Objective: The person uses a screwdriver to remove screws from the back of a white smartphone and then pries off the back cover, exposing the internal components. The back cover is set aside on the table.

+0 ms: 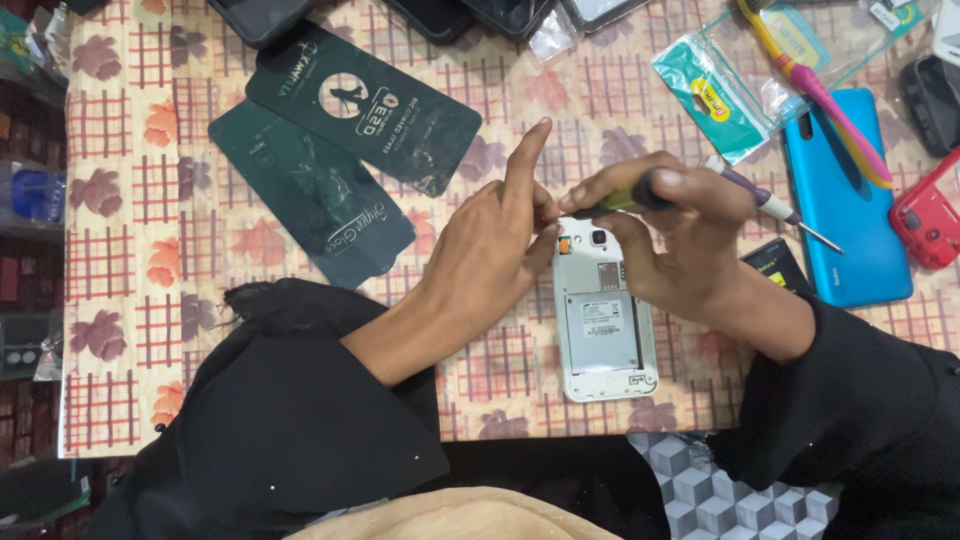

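Note:
A white phone lies back up with its cover off near the table's front edge. My left hand rests at the phone's top left corner, forefinger raised, thumb and other fingers pinched at the corner. My right hand grips a small green and black screwdriver, its tip pointing at the phone's top left corner. What the left fingers pinch is too small to tell.
Two dark green flat packets lie at the back left on the patterned tablecloth. A blue phone, a purple-handled screwdriver, a teal packet, a red object and a pink and yellow tool lie right.

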